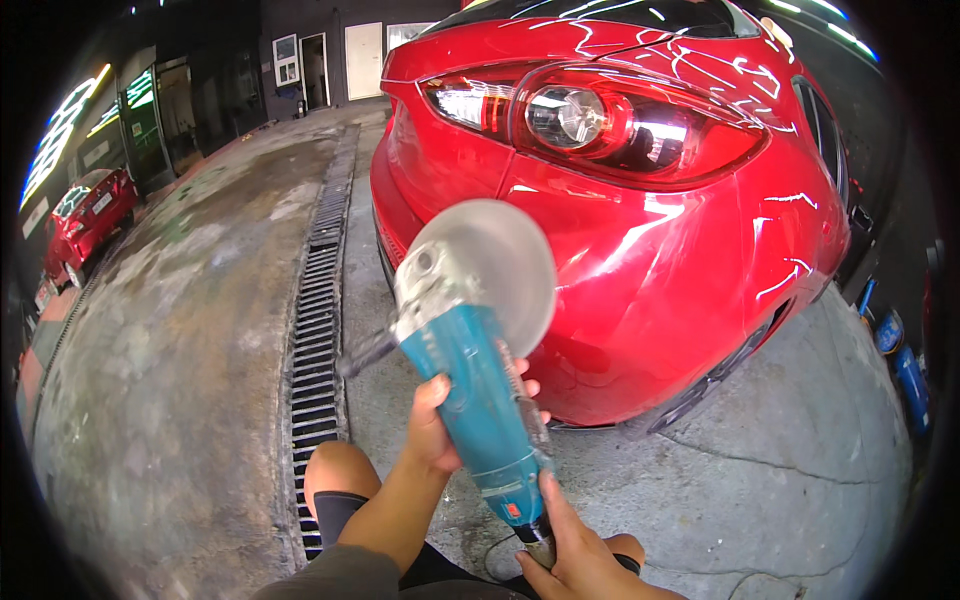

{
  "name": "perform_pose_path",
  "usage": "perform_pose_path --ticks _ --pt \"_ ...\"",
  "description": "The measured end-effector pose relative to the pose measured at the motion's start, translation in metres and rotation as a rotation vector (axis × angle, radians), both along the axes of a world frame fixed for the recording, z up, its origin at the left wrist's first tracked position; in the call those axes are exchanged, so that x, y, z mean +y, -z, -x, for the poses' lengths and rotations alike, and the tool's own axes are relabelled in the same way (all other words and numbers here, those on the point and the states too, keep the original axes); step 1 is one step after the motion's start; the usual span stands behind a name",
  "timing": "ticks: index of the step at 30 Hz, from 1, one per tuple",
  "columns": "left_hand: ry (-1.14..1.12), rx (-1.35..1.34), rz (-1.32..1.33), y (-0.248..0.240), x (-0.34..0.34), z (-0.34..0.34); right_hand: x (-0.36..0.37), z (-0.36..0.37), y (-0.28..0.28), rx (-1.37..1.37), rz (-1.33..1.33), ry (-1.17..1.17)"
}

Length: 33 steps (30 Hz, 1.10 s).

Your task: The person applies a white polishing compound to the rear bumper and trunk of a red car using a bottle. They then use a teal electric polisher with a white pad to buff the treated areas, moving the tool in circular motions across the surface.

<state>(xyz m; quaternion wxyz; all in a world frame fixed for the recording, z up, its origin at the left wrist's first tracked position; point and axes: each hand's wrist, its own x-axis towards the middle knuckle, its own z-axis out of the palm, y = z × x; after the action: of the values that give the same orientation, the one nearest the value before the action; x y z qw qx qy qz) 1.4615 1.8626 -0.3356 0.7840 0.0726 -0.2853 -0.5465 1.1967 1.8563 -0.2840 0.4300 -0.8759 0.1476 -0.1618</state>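
Observation:
A teal rotary polisher with a silver gear head is held up before me, tilted. My left hand wraps around the middle of its body, thumb on the left side and fingertips showing on the right. At the tail, my right hand closes around the cord end. The round pale pad looks blurred. It overlaps the rear bumper of a red car in view; whether it touches the paint I cannot tell. A dark side handle sticks out left from the gear head.
The car's tail light sits above the bumper. A metal floor drain grate runs along the concrete floor to my left. Another red car stands far left. Blue cylindrical objects are at the right edge. My bare knees show below.

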Motion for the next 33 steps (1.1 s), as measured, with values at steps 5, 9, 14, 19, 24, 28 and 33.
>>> perform_pose_path --ticks 5,9,14,19,24,28,33 --pt "-0.048 -0.055 -0.079 0.023 0.015 0.017 -0.027 0.006 -0.007 0.339 -0.246 0.023" --pt "0.091 -0.113 -0.091 0.020 -0.021 0.055 -0.039 0.039 0.019 0.337 -0.064 0.299" --pt "-0.043 -0.404 -0.143 -0.001 -0.094 0.129 -0.096 0.077 0.114 -0.180 0.071 0.711" --pt "-0.062 -0.625 -0.183 -0.017 -0.141 0.156 -0.143 0.094 0.174 -0.316 -0.141 0.815" --pt "-0.174 -0.702 -0.341 0.014 -0.087 0.141 -0.105 0.081 0.184 -0.292 -0.105 0.696" --pt "-0.049 -0.511 -0.354 0.076 -0.035 0.099 -0.061 0.058 0.172 0.017 0.003 0.623" --pt "-0.011 -0.225 -0.192 0.071 0.011 0.038 -0.032 0.016 0.140 0.242 0.022 0.346"
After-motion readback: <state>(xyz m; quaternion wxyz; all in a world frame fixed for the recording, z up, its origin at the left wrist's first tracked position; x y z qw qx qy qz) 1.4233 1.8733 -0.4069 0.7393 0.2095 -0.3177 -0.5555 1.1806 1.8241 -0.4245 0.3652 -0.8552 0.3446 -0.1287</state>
